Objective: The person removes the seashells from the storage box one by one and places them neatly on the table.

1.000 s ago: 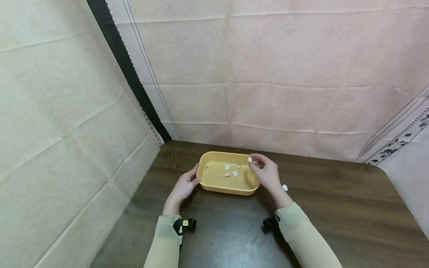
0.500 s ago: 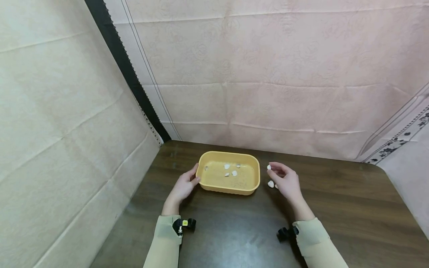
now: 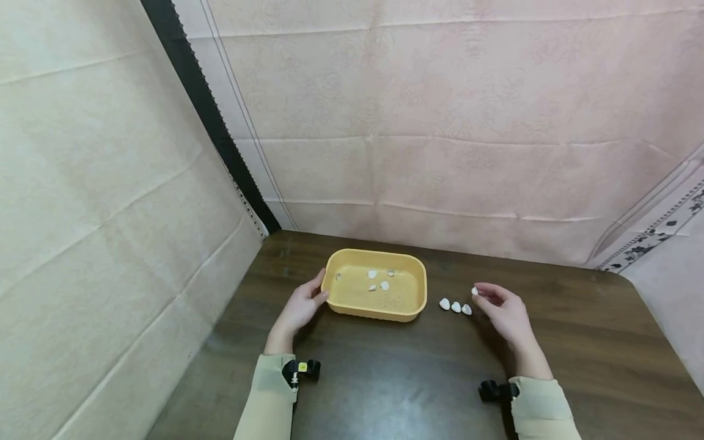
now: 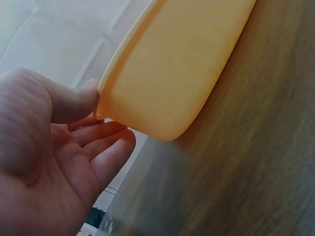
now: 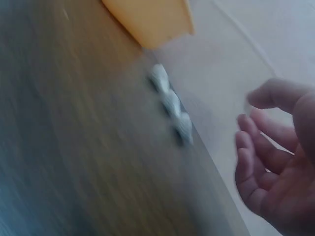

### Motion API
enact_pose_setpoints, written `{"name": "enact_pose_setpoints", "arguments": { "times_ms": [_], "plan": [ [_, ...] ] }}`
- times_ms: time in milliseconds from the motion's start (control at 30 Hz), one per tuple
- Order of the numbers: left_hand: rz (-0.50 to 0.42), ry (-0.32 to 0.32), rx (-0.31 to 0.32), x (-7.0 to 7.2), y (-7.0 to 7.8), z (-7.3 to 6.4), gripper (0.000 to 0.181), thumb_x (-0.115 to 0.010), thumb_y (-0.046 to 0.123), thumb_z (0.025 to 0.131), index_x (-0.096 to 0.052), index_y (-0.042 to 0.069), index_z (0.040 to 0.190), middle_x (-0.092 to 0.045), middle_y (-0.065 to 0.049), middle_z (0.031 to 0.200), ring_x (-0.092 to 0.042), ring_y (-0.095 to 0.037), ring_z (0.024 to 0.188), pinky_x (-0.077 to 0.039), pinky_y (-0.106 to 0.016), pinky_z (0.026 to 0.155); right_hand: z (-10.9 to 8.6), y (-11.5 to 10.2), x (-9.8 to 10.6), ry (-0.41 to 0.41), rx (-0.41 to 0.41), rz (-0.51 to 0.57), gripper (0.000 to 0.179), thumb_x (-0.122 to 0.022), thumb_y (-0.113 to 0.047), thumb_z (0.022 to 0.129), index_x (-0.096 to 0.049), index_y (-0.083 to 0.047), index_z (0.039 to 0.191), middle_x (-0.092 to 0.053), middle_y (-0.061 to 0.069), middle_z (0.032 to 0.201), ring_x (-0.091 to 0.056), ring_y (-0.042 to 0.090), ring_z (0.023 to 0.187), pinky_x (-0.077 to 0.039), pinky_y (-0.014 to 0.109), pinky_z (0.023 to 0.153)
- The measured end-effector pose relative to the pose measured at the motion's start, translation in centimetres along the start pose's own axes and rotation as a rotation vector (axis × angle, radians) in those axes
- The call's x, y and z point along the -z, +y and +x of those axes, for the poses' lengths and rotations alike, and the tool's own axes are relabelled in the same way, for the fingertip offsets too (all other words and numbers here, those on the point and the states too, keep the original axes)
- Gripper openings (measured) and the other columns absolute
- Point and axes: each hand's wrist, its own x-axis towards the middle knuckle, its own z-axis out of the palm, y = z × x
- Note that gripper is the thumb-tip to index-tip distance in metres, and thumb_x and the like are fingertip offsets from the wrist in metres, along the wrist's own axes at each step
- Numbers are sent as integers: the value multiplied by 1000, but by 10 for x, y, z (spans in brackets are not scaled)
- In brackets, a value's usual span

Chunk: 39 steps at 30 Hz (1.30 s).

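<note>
A yellow plastic tray (image 3: 352, 310) sits on the table with several small pale seashells (image 3: 384, 285) scattered inside. My left hand (image 3: 300, 304) holds its left end; in the left wrist view the thumb lies at the rim and the fingers are at the outer wall. To the right of the tray, three white seashells (image 3: 456, 307) lie in a row, and their ridged backs show blurred in the right wrist view. Just past the row's right end, my right hand (image 3: 505, 310) pinches another white seashell (image 3: 475, 291) between thumb and fingertips, above the table.
The dark wood-grain table (image 3: 379, 379) meets a pale cloth backdrop (image 3: 440, 153) behind the tray. Another cloth panel (image 3: 126, 244) rises along the left side. Black wrist cameras (image 3: 495, 391) are strapped at both sleeves.
My right hand has moved from over the tray's right end to the right with the pinched seashell, passing the row on the table. The left hand and tray have stayed in place.
</note>
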Motion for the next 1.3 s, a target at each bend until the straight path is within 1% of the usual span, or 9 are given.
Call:
{"name": "enact_pose_setpoints", "arguments": {
  "times_ms": [100,200,267,500,667,800,933,1300],
  "plan": [
    [-1,-4,2,0,-1,-1,60,-55,7,111,-33,6,167,-30,-9,173,-29,-33,159,-25,-54,127,-2,5,8,-47,-11,-51,44,-72,-32,105,-69,-3,138,-72,15,125,-64,15,105,-53,18,78],
    [0,0,2,0,-1,-2,60,-56,7,111,-33,7,166,-30,-10,173,-29,-33,158,-25,-54,127,-3,9,12,-93,-5,-79,44,-72,-28,104,-69,0,138,-73,16,124,-65,14,104,-54,20,77],
    [0,2,3,0,-1,-2,60,-56,8,111,-33,8,167,-31,-9,173,-29,-33,158,-26,-54,127,-3,11,14,-110,-8,-96,42,-74,-28,103,-70,0,135,-74,16,122,-67,15,102,-55,21,76],
    [8,8,5,0,-3,0,60,-56,8,111,-33,8,167,-31,-9,173,-29,-34,158,-25,-54,127,-5,14,16,-186,-39,-166,35,-76,-24,101,-74,-2,129,-75,12,116,-68,25,103,-56,28,80],
    [10,7,2,0,-3,-1,60,-56,8,111,-33,7,167,-31,-9,173,-30,-34,158,-25,-54,127,-5,14,15,-198,-25,-193,32,-77,-20,100,-75,-2,126,-76,10,111,-68,26,102,-56,35,82],
    [14,7,8,0,-2,-1,60,-55,8,111,-33,6,167,-31,-9,173,-29,-34,158,-25,-55,127,-5,15,15,-194,-16,-214,31,-77,-20,100,-75,-3,126,-76,9,110,-69,26,101,-56,38,84],
    [15,6,5,0,-1,0,61,-55,7,111,-33,5,167,-31,-9,173,-29,-34,158,-25,-55,127,-5,15,16,-188,-5,-237,31,-77,-21,100,-76,-3,125,-76,8,108,-69,26,100,-56,39,83],
    [18,5,6,0,-1,1,60,-56,7,111,-33,7,167,-31,-10,173,-30,-34,158,-25,-54,128,-5,14,15,-180,-10,-258,29,-78,-20,99,-76,-3,122,-75,7,105,-66,24,96,-54,39,82]
  ]
}}
